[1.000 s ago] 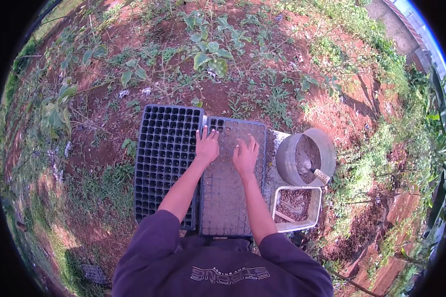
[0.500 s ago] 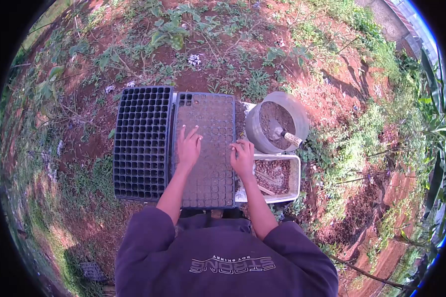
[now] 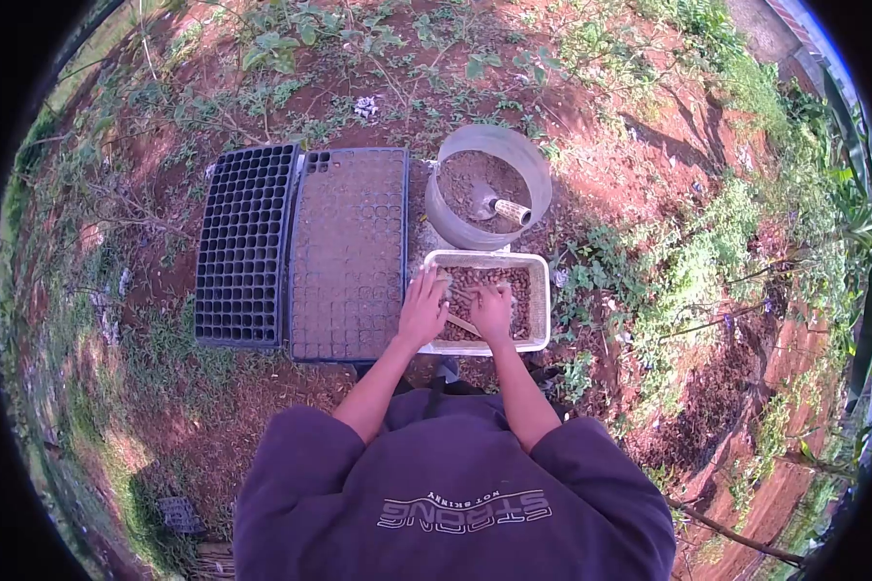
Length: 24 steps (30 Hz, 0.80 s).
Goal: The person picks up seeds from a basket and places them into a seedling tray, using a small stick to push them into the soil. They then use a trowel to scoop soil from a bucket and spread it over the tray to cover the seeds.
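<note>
My left hand [image 3: 422, 308] is at the left rim of a white tub [image 3: 543, 302], its fingers close together near the tub's edge; what they hold, if anything, is too small to tell. Inside the tub, my right hand [image 3: 491, 312] has its fingers curled down at the brown seeds [image 3: 518, 281], fingertips hidden. A pale wooden stick [image 3: 462, 323] lies on the seeds between the hands. Just left of the tub is a seedling tray [image 3: 349, 252] filled with soil, with a few unfilled cells at its top left corner.
An unfilled black cell tray [image 3: 244, 242] stands at the far left. Behind the tub, a clear round container [image 3: 535, 184] holds soil and a trowel [image 3: 510, 210]. Plants and red soil surround the work surface.
Both hands have moved right, from over the soil-filled tray to the white tub. My right hand has gone in among the seeds. The view has shifted, so the trays appear further left.
</note>
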Available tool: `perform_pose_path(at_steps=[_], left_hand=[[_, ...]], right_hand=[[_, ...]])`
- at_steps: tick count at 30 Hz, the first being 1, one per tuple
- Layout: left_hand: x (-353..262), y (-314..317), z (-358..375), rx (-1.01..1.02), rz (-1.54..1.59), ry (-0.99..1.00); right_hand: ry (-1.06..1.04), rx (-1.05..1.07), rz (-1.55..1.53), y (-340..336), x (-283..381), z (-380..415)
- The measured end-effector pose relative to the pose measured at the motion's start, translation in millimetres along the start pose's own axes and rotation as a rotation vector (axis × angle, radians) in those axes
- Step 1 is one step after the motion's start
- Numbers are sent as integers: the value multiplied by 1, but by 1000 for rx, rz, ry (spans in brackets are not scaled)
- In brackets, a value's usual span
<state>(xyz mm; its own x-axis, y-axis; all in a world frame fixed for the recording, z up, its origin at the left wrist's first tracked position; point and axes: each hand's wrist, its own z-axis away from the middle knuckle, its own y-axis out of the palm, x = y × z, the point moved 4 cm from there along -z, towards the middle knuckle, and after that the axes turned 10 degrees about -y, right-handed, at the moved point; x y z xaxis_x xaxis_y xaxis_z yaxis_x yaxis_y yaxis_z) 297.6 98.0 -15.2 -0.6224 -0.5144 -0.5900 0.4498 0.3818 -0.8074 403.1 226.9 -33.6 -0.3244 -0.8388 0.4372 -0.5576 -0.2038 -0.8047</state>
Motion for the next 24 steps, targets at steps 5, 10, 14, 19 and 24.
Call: perform_pose_path(at_steps=[5, 10, 14, 19, 24], left_hand=[[2, 28, 3, -6, -227, -24], [0, 25, 5, 53, -346, -64], [-2, 24, 3, 87, -349, -98], [-1, 19, 2, 94, -259, -87], [-2, 1, 0, -50, -75, -37]], right_hand=[[-1, 237, 90, 5, -13, 14], [47, 283, 161, 17, -16, 17], [94, 309, 144, 14, -17, 13], [115, 320, 183, 34, -24, 18], [95, 174, 61, 17, -11, 17]])
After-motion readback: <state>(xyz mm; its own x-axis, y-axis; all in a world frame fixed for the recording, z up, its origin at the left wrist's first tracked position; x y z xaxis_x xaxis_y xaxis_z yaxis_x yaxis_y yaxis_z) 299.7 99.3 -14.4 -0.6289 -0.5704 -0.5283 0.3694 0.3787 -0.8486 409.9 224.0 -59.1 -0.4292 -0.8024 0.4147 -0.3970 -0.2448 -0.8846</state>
